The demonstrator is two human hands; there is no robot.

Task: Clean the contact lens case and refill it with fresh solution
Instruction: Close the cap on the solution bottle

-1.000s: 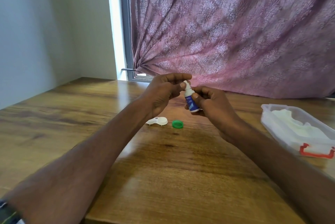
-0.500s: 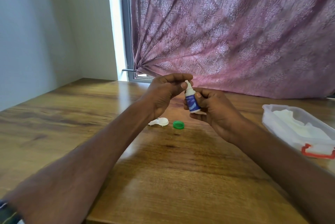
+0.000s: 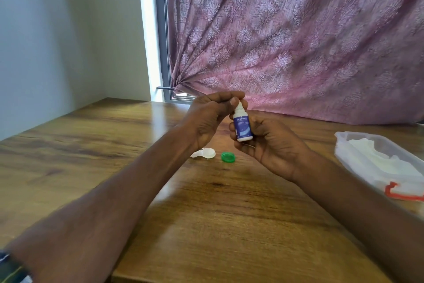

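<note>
Solution bottle point(image 3: 242, 127) held above the wooden table point(image 3: 218, 214), near upright, long axis vertical with a slight lean, nozzle end up, base down. Blue label faces camera. Right hand point(image 3: 270, 145) grips the bottle body, fingers curled round it from the right and behind. Left hand point(image 3: 213, 117) has fingers curled in, fingertips pinching the white tip at the bottle top; whether a cap is on the tip can't be told. White lens case point(image 3: 205, 153) lies flat on table below the left hand, partly hidden by the wrist. Green cap point(image 3: 228, 157) lies just beside it to the right, not touching. Clear plastic box point(image 3: 358, 145) with white cloth inside and red latch sits at right table edge, well apart. Pink curtain point(image 3: 298, 37) behind.
</note>
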